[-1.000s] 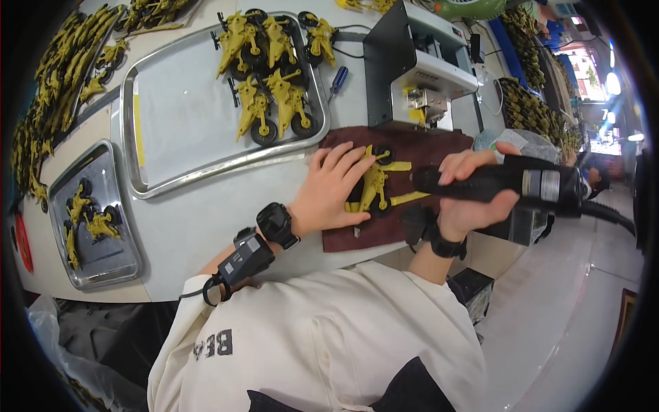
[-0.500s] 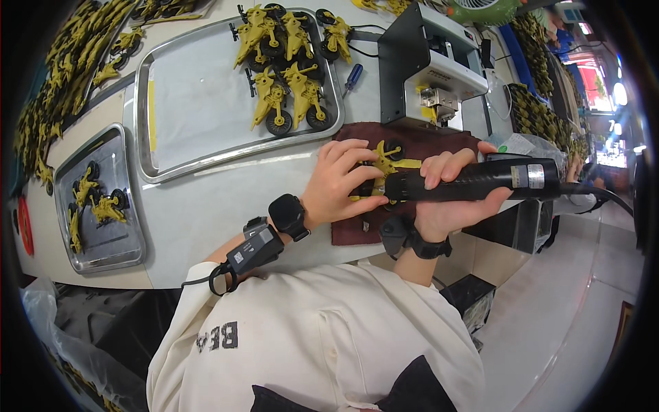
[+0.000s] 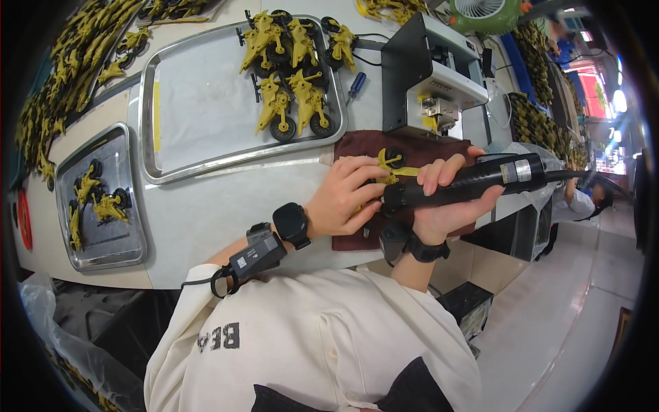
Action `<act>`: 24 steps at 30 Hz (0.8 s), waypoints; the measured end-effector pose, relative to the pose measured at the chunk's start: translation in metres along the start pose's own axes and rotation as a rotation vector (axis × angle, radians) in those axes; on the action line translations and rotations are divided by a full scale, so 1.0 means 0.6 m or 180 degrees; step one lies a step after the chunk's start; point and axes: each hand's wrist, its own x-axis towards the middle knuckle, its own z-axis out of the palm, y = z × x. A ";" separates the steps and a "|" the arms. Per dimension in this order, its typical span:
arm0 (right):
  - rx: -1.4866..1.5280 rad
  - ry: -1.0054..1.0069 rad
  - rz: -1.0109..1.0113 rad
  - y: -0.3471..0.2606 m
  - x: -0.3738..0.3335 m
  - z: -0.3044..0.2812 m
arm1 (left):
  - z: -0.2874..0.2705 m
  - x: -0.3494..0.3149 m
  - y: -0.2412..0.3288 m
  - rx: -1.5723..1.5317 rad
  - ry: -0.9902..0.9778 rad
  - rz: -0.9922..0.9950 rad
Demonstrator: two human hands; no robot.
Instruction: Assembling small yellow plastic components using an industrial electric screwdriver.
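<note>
My right hand (image 3: pixel 446 199) is closed round a black corded electric screwdriver (image 3: pixel 473 184), held nearly level. The tool's front end points left at a small yellow toy motorcycle (image 3: pixel 390 162) with black wheels. My left hand (image 3: pixel 349 193) has its fingers bent round that motorcycle and holds it over a dark red cloth (image 3: pixel 371 141). Those fingers cover much of the toy, and the exact spot where the tool tip meets it is hidden.
A large metal tray (image 3: pixel 206 167) holds several yellow motorcycles at its right. Left of it stands a smaller tray (image 3: pixel 110 254) with a few more. Behind the cloth is a black-and-white machine (image 3: pixel 405 75); a blue screwdriver (image 3: pixel 356 85) lies beside it. A green fan (image 3: pixel 480 14) stands farther back.
The electric screwdriver has tilted, its cord end rising and its body shifting slightly left. My left fingers have drawn closer together round the toy motorcycle.
</note>
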 end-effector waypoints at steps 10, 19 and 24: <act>-0.0081 0.0050 -0.0026 -0.007 0.000 -0.011 | 0.008 -0.005 0.002 -0.0162 0.0252 -0.0113; -0.0224 0.0158 0.0015 -0.003 -0.003 -0.012 | 0.012 -0.005 0.000 -0.0112 0.0167 0.0068; -0.0420 0.0264 -0.0144 0.002 -0.009 -0.003 | 0.014 -0.005 0.003 -0.0042 0.0158 0.0041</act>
